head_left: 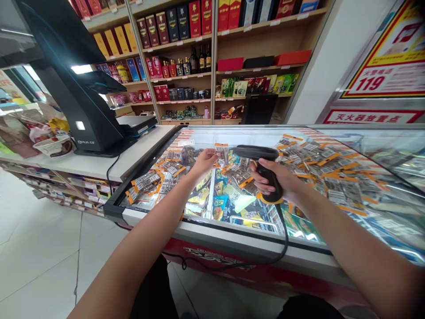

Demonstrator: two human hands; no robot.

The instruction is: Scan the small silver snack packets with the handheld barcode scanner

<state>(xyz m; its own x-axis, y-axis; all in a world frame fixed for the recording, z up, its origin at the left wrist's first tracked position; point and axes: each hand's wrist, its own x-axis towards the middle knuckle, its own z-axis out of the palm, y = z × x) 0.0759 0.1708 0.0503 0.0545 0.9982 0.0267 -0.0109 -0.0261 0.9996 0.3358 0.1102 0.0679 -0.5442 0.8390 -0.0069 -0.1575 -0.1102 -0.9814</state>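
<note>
My right hand (270, 175) is wrapped round the handle of a black barcode scanner (255, 153), whose head points left. A cable runs from its base down over the freezer front. In my left hand (206, 160), a small clear packet (222, 153) with an orange top strip is pinched at its left side, facing the scanner head. Similar orange-edged packets with barcode labels lie in a heap on the left (169, 168) and a wider heap on the right (328, 166). They rest on the glass lid of a chest freezer (239, 261); bagged goods show through the glass.
To the left, a white counter (83, 161) bears a black checkout terminal (86, 97) and a paper bowl (55, 146). Shelves (186, 42) of boxes and bottles stand behind the freezer. The scanner cable (226, 267) hangs across the freezer front.
</note>
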